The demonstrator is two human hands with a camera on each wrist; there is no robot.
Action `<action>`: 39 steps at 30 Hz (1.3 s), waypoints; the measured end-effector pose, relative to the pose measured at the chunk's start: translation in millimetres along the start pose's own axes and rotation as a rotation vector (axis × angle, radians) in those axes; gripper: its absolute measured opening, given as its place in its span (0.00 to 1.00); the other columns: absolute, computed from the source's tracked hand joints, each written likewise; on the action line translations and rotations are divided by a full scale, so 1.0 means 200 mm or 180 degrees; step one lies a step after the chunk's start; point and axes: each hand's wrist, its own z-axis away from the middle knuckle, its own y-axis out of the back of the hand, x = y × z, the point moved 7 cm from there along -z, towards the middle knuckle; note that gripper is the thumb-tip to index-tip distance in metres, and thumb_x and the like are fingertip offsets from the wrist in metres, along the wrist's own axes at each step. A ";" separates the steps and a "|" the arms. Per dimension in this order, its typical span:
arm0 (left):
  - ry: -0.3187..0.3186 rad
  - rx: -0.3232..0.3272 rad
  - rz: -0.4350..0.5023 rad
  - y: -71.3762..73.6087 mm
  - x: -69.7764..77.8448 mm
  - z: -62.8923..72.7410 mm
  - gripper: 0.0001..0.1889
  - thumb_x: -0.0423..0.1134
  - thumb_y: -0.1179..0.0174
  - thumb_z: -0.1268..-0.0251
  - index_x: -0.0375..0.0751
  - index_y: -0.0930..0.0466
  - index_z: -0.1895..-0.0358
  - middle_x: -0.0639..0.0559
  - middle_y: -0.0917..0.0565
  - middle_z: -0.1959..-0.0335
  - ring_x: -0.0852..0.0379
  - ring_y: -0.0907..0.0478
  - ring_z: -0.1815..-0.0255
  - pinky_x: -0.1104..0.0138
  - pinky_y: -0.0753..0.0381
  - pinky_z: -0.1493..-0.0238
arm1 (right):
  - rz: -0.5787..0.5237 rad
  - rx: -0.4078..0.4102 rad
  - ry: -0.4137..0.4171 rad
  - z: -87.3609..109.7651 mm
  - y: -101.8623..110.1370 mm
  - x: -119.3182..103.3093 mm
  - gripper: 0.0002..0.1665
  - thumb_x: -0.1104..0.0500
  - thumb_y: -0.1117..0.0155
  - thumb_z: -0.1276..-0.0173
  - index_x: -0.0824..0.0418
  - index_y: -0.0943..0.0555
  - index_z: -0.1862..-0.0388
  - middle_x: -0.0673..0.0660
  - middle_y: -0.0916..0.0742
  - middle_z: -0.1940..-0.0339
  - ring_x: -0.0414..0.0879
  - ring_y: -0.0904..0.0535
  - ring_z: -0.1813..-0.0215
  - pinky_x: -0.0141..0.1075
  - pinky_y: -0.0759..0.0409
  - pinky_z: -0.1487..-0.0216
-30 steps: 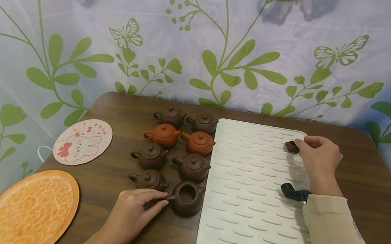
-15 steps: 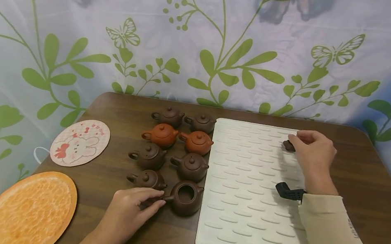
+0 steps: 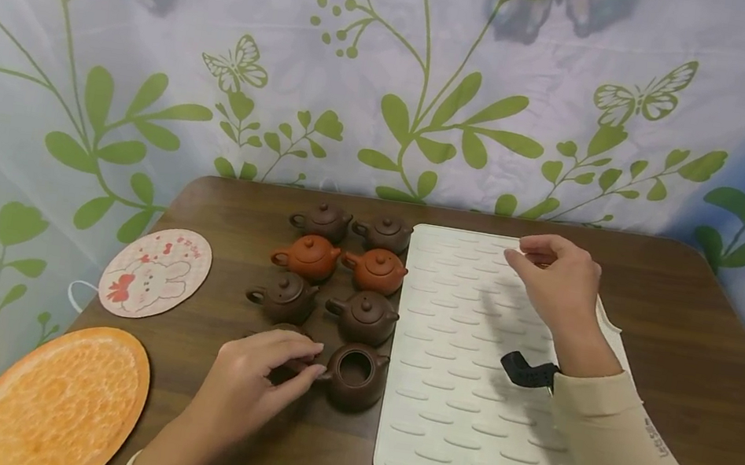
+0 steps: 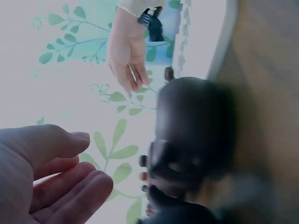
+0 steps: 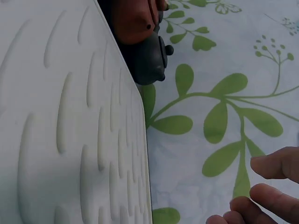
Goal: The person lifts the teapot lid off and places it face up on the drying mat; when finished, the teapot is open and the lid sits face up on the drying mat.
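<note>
Both hands grip nothing: left hand (image 3: 262,376), fingers loosely bent, hovers just above the handle of the uncovered teapot (image 3: 356,401); right hand (image 3: 561,283), fingers slack, hangs over the far part of the white mat (image 3: 456,403). Leaf-print cloth (image 3: 290,6) behind the table's far edge. Brown table (image 3: 687,332) carries the rest. Ridged white mat covers much of its right half, far end close to the table's far edge. Orange disc (image 3: 63,396) at table's left edge, nearer the viewer; smaller rabbit disc (image 3: 154,273) same edge, toward the far left corner. Eight teapots, two columns of four, left of the mat, handles left, spouts right. Back to front: dark brown pair (image 3: 386,234), orange-red pair (image 3: 312,258), brown pair (image 3: 367,323), then one more brown pot mostly hidden by left hand, with the uncovered teapot beside it, next to mat's left edge, round mouth up. Black device (image 3: 528,371) at right wrist. Thin white loop (image 3: 74,294) beside the rabbit disc.
</note>
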 end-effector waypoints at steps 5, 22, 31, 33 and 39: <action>0.0012 -0.0203 -0.0155 -0.01 0.01 -0.13 0.12 0.32 0.21 0.43 0.39 0.08 0.55 0.52 0.10 0.57 0.56 0.12 0.57 0.60 0.13 0.57 | -0.0036 -0.0220 0.0181 0.03 -0.08 -0.09 0.20 0.50 0.26 0.26 0.63 0.13 0.45 0.61 0.11 0.53 0.55 0.17 0.50 0.45 0.23 0.54; 0.1341 -0.1304 -0.0063 -0.07 -0.35 -0.40 0.17 0.37 0.19 0.42 0.40 0.08 0.49 0.54 0.10 0.58 0.54 0.13 0.58 0.58 0.14 0.57 | -0.0393 -0.1134 0.0673 0.18 -0.45 -0.42 0.15 0.55 0.24 0.29 0.59 0.11 0.47 0.58 0.11 0.48 0.52 0.14 0.49 0.46 0.16 0.48; 0.0781 -0.2048 -0.0290 -0.16 -0.43 -0.41 0.19 0.35 0.20 0.41 0.39 0.09 0.46 0.50 0.10 0.53 0.51 0.14 0.56 0.58 0.15 0.55 | -0.0503 -0.1324 0.0913 0.22 -0.53 -0.49 0.13 0.56 0.25 0.28 0.60 0.11 0.48 0.56 0.11 0.51 0.49 0.14 0.51 0.45 0.16 0.49; 0.0575 -0.2167 -0.0339 -0.18 -0.44 -0.41 0.18 0.35 0.21 0.39 0.37 0.09 0.46 0.48 0.10 0.51 0.50 0.14 0.53 0.56 0.15 0.52 | -0.0504 -0.1347 0.0942 0.22 -0.55 -0.49 0.13 0.57 0.25 0.27 0.60 0.11 0.48 0.57 0.11 0.51 0.48 0.14 0.52 0.44 0.16 0.49; 0.0265 -0.2263 -0.0145 -0.21 -0.47 -0.38 0.15 0.38 0.23 0.35 0.37 0.08 0.48 0.50 0.10 0.53 0.51 0.14 0.53 0.55 0.15 0.50 | -0.0492 -0.1387 0.0993 0.24 -0.58 -0.49 0.13 0.57 0.25 0.27 0.61 0.11 0.48 0.56 0.10 0.52 0.48 0.14 0.53 0.44 0.16 0.49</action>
